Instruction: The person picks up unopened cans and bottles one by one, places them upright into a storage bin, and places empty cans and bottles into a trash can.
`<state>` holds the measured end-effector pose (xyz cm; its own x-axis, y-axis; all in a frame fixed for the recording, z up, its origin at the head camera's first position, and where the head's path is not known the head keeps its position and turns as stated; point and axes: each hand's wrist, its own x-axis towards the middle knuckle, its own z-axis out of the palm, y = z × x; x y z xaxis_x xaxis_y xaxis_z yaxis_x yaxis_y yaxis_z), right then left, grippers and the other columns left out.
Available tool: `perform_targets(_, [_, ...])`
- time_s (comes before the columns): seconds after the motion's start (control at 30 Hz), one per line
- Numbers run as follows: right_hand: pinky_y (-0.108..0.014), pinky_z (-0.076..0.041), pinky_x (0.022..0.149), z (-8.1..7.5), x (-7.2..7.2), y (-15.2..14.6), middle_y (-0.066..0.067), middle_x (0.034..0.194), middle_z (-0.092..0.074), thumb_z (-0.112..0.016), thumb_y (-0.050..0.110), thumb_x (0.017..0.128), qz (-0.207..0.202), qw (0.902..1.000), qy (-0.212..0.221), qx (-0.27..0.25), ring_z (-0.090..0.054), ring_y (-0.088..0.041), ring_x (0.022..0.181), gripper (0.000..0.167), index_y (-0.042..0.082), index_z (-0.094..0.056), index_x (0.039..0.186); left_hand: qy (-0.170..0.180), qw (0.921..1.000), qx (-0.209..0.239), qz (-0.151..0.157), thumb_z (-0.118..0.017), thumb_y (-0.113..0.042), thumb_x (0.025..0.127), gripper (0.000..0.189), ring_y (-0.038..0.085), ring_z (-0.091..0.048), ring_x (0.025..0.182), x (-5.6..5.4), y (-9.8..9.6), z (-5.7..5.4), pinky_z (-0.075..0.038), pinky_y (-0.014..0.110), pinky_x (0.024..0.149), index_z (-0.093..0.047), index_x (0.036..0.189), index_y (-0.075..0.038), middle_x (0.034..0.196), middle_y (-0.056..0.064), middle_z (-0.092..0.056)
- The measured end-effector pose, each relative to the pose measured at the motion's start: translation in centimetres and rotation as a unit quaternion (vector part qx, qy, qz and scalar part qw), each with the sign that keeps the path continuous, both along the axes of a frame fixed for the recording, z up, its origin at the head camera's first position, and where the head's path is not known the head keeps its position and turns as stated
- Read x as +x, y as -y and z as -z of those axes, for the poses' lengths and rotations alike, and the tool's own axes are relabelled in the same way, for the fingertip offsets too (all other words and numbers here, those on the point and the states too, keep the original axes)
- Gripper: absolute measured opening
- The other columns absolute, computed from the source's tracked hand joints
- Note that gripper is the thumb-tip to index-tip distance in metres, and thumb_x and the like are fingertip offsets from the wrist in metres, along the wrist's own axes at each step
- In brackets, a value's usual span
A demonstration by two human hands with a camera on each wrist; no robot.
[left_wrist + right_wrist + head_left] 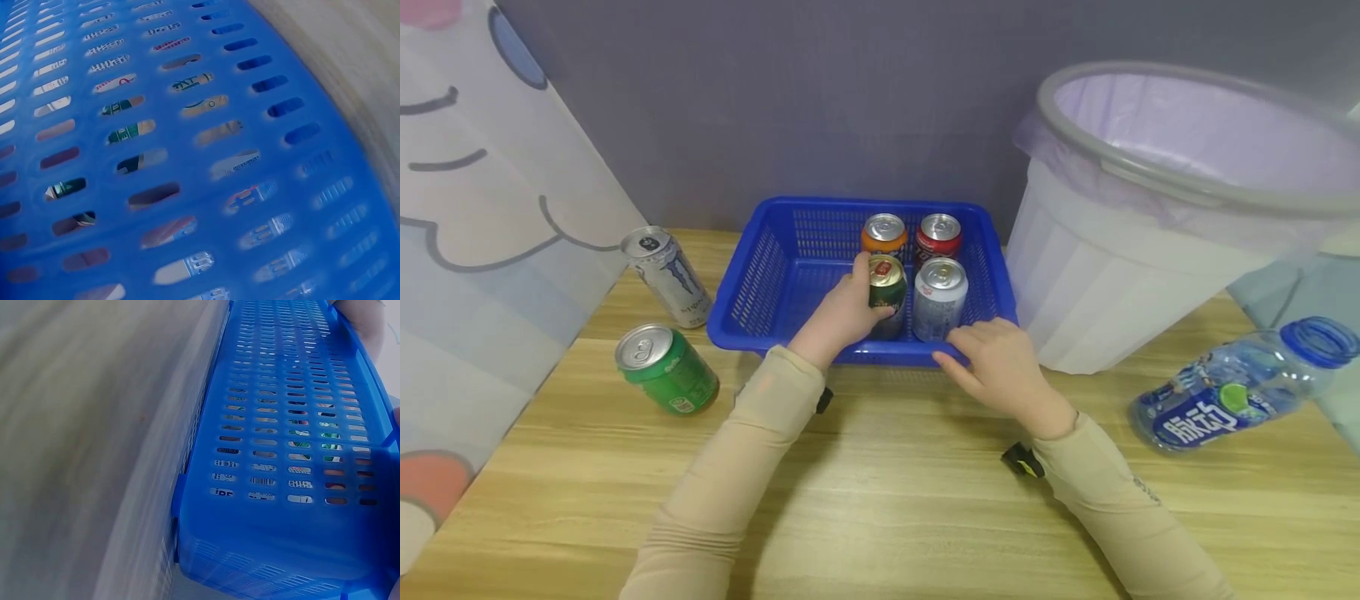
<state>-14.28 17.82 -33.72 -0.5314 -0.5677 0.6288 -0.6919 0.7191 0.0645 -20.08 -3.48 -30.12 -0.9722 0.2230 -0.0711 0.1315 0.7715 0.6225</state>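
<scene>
My left hand (844,312) reaches over the front rim of a blue plastic basket (760,342) and grips a dark green can (889,298) with a gold top. That can stands upright at the basket's front; bits of its green print show through the slots in the left wrist view. My right hand (1002,367) holds the basket's front rim near the right corner, fingers over it and thumb outside. Beside the green can stands a white-silver can (940,302). Behind these two are an orange can (884,236) and a red can (937,239).
Left of the basket, a tall grey-white can (672,279) and a bright green can (672,372) stand on the wooden table (880,500). A white bin (1075,275) with a purple liner rises at the right. A clear bottle (1247,392) with a blue label is at the far right.
</scene>
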Motion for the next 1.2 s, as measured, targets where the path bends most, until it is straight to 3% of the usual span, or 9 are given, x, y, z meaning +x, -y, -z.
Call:
perform_targets(0.3, [-0.034, -0.037, 0.049, 0.1, 0.0, 0.0, -0.001, 0.055, -0.053, -0.023, 0.053, 0.1, 0.001, 1.0, -0.005, 0.001, -0.051, -0.021, 0.049, 0.064, 0.009, -0.055, 0.066, -0.014, 0.9997, 0.02, -0.003, -0.073, -0.025, 0.083, 0.088, 0.037, -0.051, 0.121, -0.2, 0.2, 0.4, -0.041, 0.049, 0.103, -0.016, 0.147, -0.009, 0.133, 0.023, -0.051])
perform_targets(0.67, [-0.035, -0.037, 0.05, 0.1, 0.1, 0.1, -0.001, 0.054, -0.052, -0.023, 0.053, 0.1, 0.002, 1.0, -0.007, 0.0, -0.05, -0.021, 0.049, 0.063, 0.009, -0.053, 0.066, -0.008, 0.9993, 0.035, -0.004, -0.073, -0.028, 0.083, 0.093, 0.036, -0.046, 0.127, -0.3, 0.5, 0.5, -0.038, 0.048, 0.106, -0.011, 0.148, -0.005, 0.14, 0.024, -0.044])
perform_targets(0.83, [-0.035, -0.037, 0.05, 0.0, 0.1, 0.1, -0.001, 0.054, -0.051, -0.023, 0.053, 0.1, 0.003, 1.0, -0.008, 0.003, -0.051, -0.021, 0.049, 0.063, 0.01, -0.053, 0.065, -0.038, 0.9967, 0.07, -0.012, -0.073, -0.03, 0.082, 0.094, 0.036, -0.043, 0.129, 0.1, 0.7, 0.1, -0.038, 0.049, 0.105, -0.011, 0.148, -0.006, 0.142, 0.024, -0.04])
perform_targets(0.97, [-0.035, -0.036, 0.049, 0.0, 0.1, 0.0, -0.001, 0.054, -0.05, -0.024, 0.052, 0.1, 0.001, 0.9999, -0.013, -0.003, -0.049, -0.022, 0.048, 0.061, 0.01, -0.052, 0.064, -0.103, 0.9861, 0.128, -0.026, -0.07, -0.03, 0.084, 0.088, 0.036, -0.041, 0.13, 0.6, 0.9, -0.3, -0.039, 0.05, 0.105, -0.016, 0.148, -0.004, 0.142, 0.023, -0.038])
perform_targets(1.07, [-0.034, -0.036, 0.048, 0.1, 0.0, 0.0, -0.001, 0.053, -0.049, -0.025, 0.052, 0.1, -0.001, 0.9999, -0.015, -0.005, -0.049, -0.022, 0.048, 0.062, 0.009, -0.051, 0.064, -0.154, 0.972, 0.173, -0.037, -0.066, -0.027, 0.088, 0.075, 0.035, -0.042, 0.129, 0.8, 1.1, -0.3, -0.038, 0.048, 0.105, -0.024, 0.145, -0.001, 0.14, 0.023, -0.041])
perform_targets(1.2, [-0.034, -0.036, 0.049, 0.1, 0.0, 0.1, 0.0, 0.053, -0.048, -0.024, 0.052, 0.1, -0.003, 0.9999, -0.014, -0.004, -0.048, -0.021, 0.048, 0.061, 0.01, -0.05, 0.064, -0.197, 0.9546, 0.22, -0.041, -0.061, -0.02, 0.091, 0.059, 0.03, -0.043, 0.129, 0.9, 1.2, -0.1, -0.039, 0.041, 0.107, -0.034, 0.139, 0.002, 0.136, 0.02, -0.046])
